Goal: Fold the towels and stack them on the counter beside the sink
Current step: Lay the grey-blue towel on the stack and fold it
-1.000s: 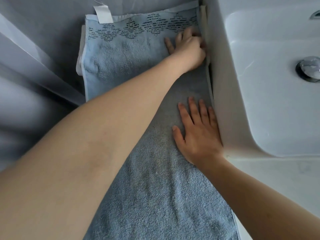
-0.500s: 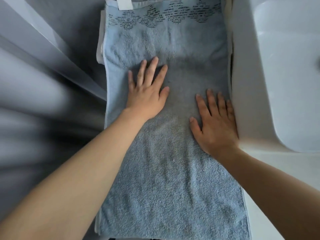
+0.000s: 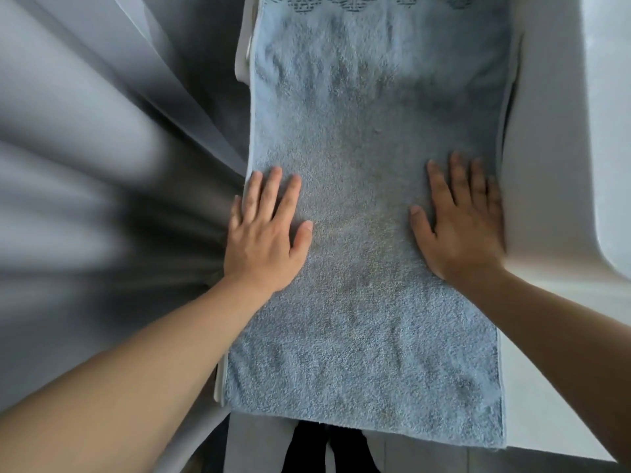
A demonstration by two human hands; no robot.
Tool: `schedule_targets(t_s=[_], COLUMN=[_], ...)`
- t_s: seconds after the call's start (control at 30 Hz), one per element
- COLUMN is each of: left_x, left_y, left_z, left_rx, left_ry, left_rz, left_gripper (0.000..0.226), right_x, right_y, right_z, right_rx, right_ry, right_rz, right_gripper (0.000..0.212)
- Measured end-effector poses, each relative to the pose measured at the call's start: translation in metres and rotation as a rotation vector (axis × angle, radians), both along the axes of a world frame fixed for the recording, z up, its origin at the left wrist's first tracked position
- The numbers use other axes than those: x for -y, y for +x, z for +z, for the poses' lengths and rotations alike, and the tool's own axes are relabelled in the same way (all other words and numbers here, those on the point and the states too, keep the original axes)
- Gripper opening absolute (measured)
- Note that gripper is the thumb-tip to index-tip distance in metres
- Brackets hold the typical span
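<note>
While flat on blue towel (image 3: 368,186), left hand (image 3: 264,242), right hand (image 3: 462,230); no readable writing

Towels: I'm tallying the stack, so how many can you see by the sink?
1 for certain: the blue towel lies flat under both palms, beside the sink. White edges peeking out beneath may be another towel.

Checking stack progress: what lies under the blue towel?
A white edge sticks out from under the blue towel along its left side, likely another towel. The rest is covered. Both the left hand and right hand rest flat on top.
</note>
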State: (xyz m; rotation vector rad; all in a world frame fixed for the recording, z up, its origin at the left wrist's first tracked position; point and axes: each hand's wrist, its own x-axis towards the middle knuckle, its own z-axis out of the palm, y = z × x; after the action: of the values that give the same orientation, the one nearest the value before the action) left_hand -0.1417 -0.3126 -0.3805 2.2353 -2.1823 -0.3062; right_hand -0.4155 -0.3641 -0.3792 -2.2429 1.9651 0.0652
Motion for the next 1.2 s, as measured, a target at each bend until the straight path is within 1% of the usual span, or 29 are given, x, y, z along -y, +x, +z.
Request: schedule_targets(t_s=[0.23, 0.37, 0.4, 0.47, 0.5, 0.57, 0.63, 0.77, 0.83, 0.93, 1.0, 1.07, 1.13, 1.2], left_x=[-0.001, -0.002, -0.002, -0.003, -0.002, -0.002, -0.002, 0.001, -0.012, -0.062, -0.105, -0.132, -0.138, -0.134], left_y=[0.000, 0.000, 0.000, 0.001, 0.001, 0.000, 0.000, -0.001, -0.012, -0.042, -0.046, -0.033, -0.023, -0.024], left_z=[-0.002, -0.005, -0.005, -0.003, -0.003, -0.002, -0.003, 0.003, 0.014, 0.029, 0.024, 0.010, 0.000, 0.000], left_rx=[0.003, -0.010, -0.014, -0.013, -0.008, -0.008, 0.005, 0.054, 0.083, 0.003, 0.004, 0.069, 0.097, 0.085], left_ry=[-0.020, -0.022, -0.025, -0.035, -0.036, -0.023, -0.014, 0.040, -0.018, -0.124, -0.099, -0.036, 0.030, 0.053], left_rz=[0.010, 0.022, 0.024, 0.026, 0.024, 0.019, 0.016, -0.004, -0.053, -0.157, -0.194, -0.180, -0.124, -0.102], left_gripper=[0.071, 0.071, 0.071, 0.069, 0.068, 0.068, 0.069, 0.075, 0.077, 0.071, 0.069, 0.070, 0.071, 0.072], right_x=[0.001, -0.015, -0.028, -0.062, -0.081, -0.114, -0.129, -0.128, -0.129, -0.129, -0.128, -0.130, -0.129, -0.128], right_y=[-0.003, 0.004, 0.007, 0.013, 0.012, 0.005, -0.002, -0.004, -0.004, -0.005, -0.005, -0.006, -0.008, -0.006], right_z=[-0.003, 0.002, 0.007, 0.015, 0.015, 0.010, 0.001, -0.002, -0.004, -0.008, -0.009, -0.011, -0.010, -0.007], right_rx=[-0.023, 0.068, 0.096, 0.158, 0.169, 0.103, 0.027, 0.011, 0.007, -0.002, 0.000, 0.011, 0.020, 0.028], right_ry=[0.024, -0.016, -0.060, -0.120, -0.114, -0.060, -0.018, -0.009, -0.023, -0.047, -0.063, -0.066, -0.061, -0.040], right_rz=[0.033, -0.084, -0.077, 0.040, 0.105, 0.167, 0.129, 0.091, 0.095, 0.097, 0.097, 0.093, 0.091, 0.102], right_gripper=[0.070, 0.070, 0.070, 0.066, 0.064, 0.063, 0.065, 0.068, 0.068, 0.067, 0.067, 0.066, 0.065, 0.066])
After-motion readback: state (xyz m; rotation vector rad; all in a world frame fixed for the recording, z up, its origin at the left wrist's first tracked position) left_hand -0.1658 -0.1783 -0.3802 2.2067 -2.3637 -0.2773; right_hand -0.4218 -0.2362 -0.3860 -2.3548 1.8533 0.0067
